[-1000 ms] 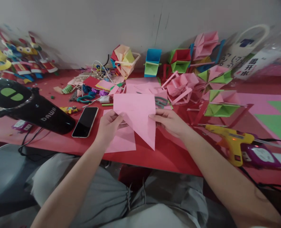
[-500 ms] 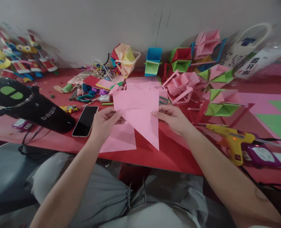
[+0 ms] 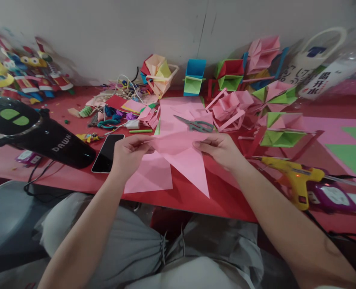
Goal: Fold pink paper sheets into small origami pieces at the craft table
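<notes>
Between my two hands is a sheet of pink paper (image 3: pixel 185 158), bent across its middle, with a pointed corner hanging toward the table's front edge. My left hand (image 3: pixel 131 154) pinches its left side between thumb and fingers. At the right side, my right hand (image 3: pixel 218 149) grips it with the thumb on top. Another piece of pink paper (image 3: pixel 149 178) lies flat on the red table below. Scissors (image 3: pixel 200 125) with grey handles rest on a pink sheet (image 3: pixel 169 110) just beyond the held paper.
A black DAWN-marked cup (image 3: pixel 60 142) and a phone (image 3: pixel 107 154) are at left. A yellow glue gun (image 3: pixel 298 176) lies on the right by a purple power strip (image 3: pixel 331 196). Folded paper models, such as a pink one (image 3: pixel 227 106), line the back beside craft scraps (image 3: pixel 118 110).
The held paper's upper part has folded down from upright, uncovering the scissors behind it. Its lower point has swung slightly right. My left hand has shifted a little left.
</notes>
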Demonstrator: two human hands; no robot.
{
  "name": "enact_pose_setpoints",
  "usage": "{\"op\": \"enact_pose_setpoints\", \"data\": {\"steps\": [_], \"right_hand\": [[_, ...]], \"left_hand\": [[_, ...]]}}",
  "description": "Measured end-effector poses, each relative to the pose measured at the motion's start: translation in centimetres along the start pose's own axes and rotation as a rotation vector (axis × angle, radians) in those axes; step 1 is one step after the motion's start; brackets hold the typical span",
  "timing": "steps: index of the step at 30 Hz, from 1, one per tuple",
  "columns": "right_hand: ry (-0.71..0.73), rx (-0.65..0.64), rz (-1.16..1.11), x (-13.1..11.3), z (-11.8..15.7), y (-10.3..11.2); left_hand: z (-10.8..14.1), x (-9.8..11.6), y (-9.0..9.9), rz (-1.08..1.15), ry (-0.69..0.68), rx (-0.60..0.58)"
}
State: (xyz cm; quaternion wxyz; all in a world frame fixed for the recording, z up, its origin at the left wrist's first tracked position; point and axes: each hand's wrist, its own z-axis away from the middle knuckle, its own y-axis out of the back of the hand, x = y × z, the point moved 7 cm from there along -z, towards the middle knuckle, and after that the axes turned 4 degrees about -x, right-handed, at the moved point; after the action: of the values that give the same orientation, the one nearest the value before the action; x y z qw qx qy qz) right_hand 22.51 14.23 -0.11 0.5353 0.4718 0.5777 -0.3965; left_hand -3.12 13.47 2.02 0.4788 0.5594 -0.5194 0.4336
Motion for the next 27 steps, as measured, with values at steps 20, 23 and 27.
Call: {"op": "enact_pose_setpoints", "data": {"steps": [20, 23, 27], "right_hand": [[0.009, -0.017, 0.110, -0.8, 0.0, 0.2], [0.085, -0.053, 0.182, -1.3, 0.0, 0.0], [0.167, -0.166, 0.244, -1.6, 0.3, -1.1]], "left_hand": [[-0.4, -0.5, -0.2, 0.215, 0.142, -0.204], [-0.3, -0.6, -0.5, 0.109, 0.141, -0.215], [0.1, -0.7, -1.3, -0.078, 0.143, -0.267]]}}
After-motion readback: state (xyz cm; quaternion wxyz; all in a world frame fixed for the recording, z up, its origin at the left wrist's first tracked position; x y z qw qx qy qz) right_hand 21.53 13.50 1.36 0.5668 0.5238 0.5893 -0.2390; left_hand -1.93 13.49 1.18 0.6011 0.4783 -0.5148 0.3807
